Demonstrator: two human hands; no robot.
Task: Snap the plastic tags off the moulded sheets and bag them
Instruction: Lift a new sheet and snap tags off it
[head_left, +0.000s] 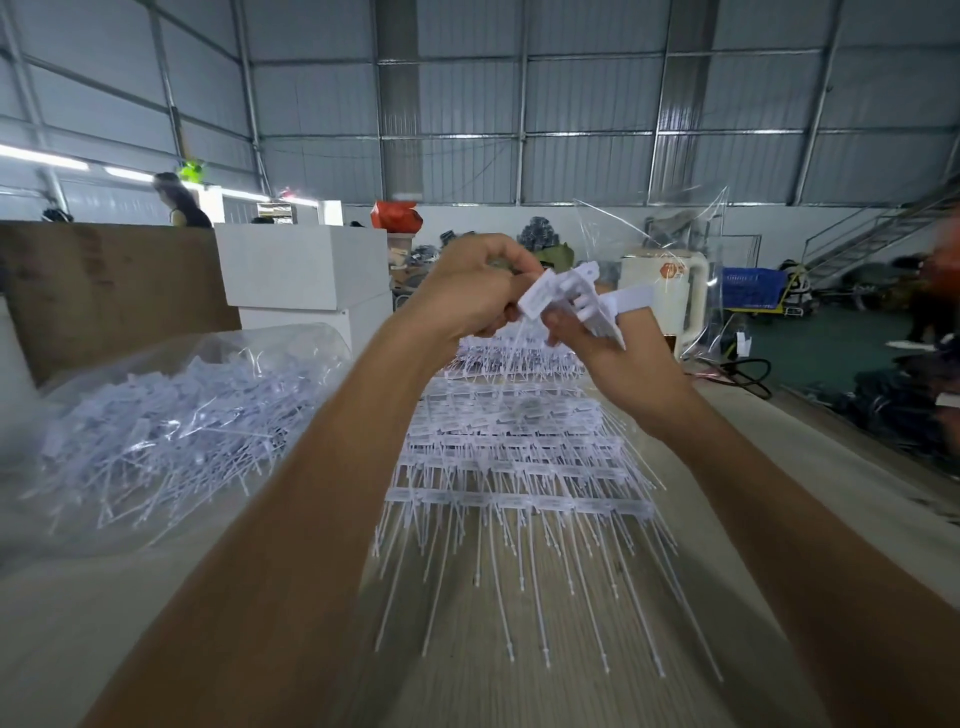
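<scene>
Only one view here, the head cam, so everything is seen from above and behind the arms.

A moulded sheet (566, 301) of white plastic tags is held up in the air between both hands, above the far end of the pile. It's tilted and twisted, with the flat tag heads bunched at the top and the thin tails hanging downward and toward the camera. The exact number of tags on it can't be told, too much blur and overlap.

Below it, a stack of moulded sheets (519, 467) is laid flat on the wooden table (779, 467). Their long tails all point toward the viewer, with the rows of tag heads running left to right. Roughly six or seven rows of heads can be made out, though a firm count of sheets isn't possible.

One clear plastic bag (171, 415) is seen on the left of the table, just beside the stack, filled with a jumble of loose tags (156, 441) lying every which way.

The left hand (467, 291) is curled tight, with the fingers pinching the upper left edge of the held sheet. The right hand (597, 343) is wrapped around the sheet from below, fingers bent round its lower right part. Two hands, both gripping the same sheet.
</scene>
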